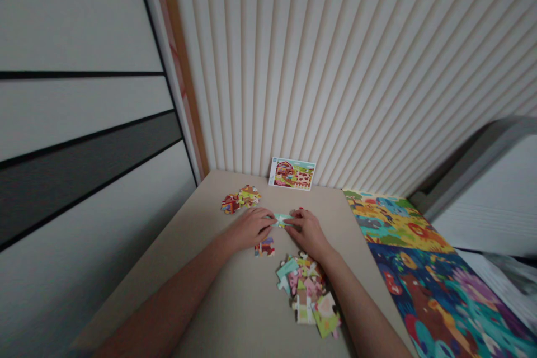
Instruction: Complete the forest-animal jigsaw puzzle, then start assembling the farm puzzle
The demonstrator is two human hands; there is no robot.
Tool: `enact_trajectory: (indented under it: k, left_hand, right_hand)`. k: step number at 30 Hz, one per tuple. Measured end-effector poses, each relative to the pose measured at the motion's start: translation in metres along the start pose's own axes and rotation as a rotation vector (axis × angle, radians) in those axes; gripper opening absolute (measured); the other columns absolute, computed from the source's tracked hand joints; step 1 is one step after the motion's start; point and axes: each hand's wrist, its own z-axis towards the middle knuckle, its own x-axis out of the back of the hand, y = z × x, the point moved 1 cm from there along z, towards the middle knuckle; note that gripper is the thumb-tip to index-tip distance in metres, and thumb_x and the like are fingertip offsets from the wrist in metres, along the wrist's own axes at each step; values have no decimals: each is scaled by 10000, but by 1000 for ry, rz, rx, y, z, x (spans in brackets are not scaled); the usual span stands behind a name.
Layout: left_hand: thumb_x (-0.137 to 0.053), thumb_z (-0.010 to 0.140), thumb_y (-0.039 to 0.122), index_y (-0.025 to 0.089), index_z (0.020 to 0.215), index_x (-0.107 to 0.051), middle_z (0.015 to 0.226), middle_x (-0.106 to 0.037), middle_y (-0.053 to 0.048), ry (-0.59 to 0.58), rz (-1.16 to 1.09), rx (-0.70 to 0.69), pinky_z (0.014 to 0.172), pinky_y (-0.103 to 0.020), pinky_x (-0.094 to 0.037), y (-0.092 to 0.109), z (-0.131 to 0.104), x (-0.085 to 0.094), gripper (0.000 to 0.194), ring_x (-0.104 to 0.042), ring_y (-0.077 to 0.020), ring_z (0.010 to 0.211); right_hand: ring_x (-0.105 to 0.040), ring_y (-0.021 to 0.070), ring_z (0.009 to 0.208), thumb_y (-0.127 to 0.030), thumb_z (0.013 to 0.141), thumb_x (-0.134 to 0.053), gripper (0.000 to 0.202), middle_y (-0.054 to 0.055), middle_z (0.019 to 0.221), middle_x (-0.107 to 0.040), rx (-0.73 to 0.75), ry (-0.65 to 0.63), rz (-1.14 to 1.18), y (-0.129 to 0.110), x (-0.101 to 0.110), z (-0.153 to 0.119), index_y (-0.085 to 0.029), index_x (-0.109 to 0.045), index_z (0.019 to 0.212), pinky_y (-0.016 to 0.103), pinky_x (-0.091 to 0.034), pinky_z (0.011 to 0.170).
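So from the head view, we've got both hands meeting over the surface (235, 316), and it looks like early days to us. Our left hand (263, 226) and right hand (291, 225) each have fingertips pinched on a pale teal puzzle bit (281, 217) between them; whether that's one piece or two, we can't tell.

What's done? Just nearer us than the left hand there's a small purple-and-red section (265, 246) that looks joined, though the hand partly hides it. Farther back on the left sits a red and yellow-green cluster (241, 199), and we can't make out if it's locked together or just bunched up.

What's left: a fair bit, we reckon. The loose heap (308, 291) beside our right forearm is all overlapping and unjoined. The farm picture card (292, 174) stands at the far edge, showing a barn and a cow.
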Motion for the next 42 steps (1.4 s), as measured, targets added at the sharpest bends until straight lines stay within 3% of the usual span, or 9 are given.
enact_trajectory:
  k: [7,13,17,20,25,29,34,39,42]
  left_hand:
    - [-550,939,212,249,1229,-674,1242,-640,-79,14,7,25,1060,-409,-419,-5,-2,-6,317,-573,-235,1175]
    - [-530,966,263,258,1262,-664,1304,-622,-91,18,14,38,1079,-428,-415,-8,-4,-9,326,-556,-241,1227]
    - [-491,998,325,257,1300,-642,1330,-614,-95,-13,32,38,1083,-431,-410,-7,-4,-8,345,-546,-244,1246]
    - [-466,1011,332,244,1301,-636,1332,-614,-99,-13,36,27,1086,-430,-400,-5,-3,-4,347,-538,-242,1253]
    - [-494,1002,371,211,1218,-661,1224,-651,-110,-13,0,-32,1045,-422,-391,16,1,15,316,-556,-251,1190]
    - [-581,942,521,228,1143,-676,1038,-694,-74,-103,-119,-127,945,-379,-400,46,0,24,368,-613,-236,1022]
    - [-644,855,629,257,1255,-624,1088,-672,-88,-198,-148,-230,929,-376,-400,76,-2,19,546,-607,-271,1046]
    - [-660,832,646,262,1218,-622,1118,-643,-89,-245,-138,-208,936,-376,-411,83,-2,16,545,-600,-286,1064]
    - [-681,821,634,253,1174,-618,1113,-639,-78,-271,-182,-191,910,-358,-425,81,-1,16,523,-607,-276,1047]
  right_hand:
    - [-551,255,1148,-311,907,-682,204,65,1194,-659,46,-73,-76,-9,16,-6,-340,-768,1090,426,-377,970]
    - [-551,263,1237,-318,893,-698,180,43,1271,-685,87,-140,2,-3,26,-16,-344,-778,1053,470,-331,1050]
    - [-620,232,1117,-314,903,-670,137,47,1134,-732,79,-162,137,-1,43,-24,-288,-801,938,404,-395,1012]
    - [-650,207,953,-352,911,-641,211,68,987,-735,-31,-144,250,2,60,-30,-212,-785,848,342,-463,899]
    - [-617,189,778,-436,795,-743,286,43,878,-703,-232,-261,382,17,72,-44,-185,-763,930,298,-482,703]
    - [-577,178,752,-411,676,-842,460,15,854,-658,-236,-347,359,25,75,-53,-205,-733,1073,276,-462,664]
    - [-570,191,814,-323,632,-865,545,23,916,-642,-238,-368,364,32,82,-61,-200,-685,1131,281,-459,708]
    - [-538,163,764,-330,685,-827,444,-7,861,-610,-253,-455,432,36,83,-65,-192,-649,1068,259,-432,654]
    - [-540,154,771,-303,674,-834,484,-9,874,-616,-280,-454,497,32,84,-64,-192,-608,1086,252,-440,661]
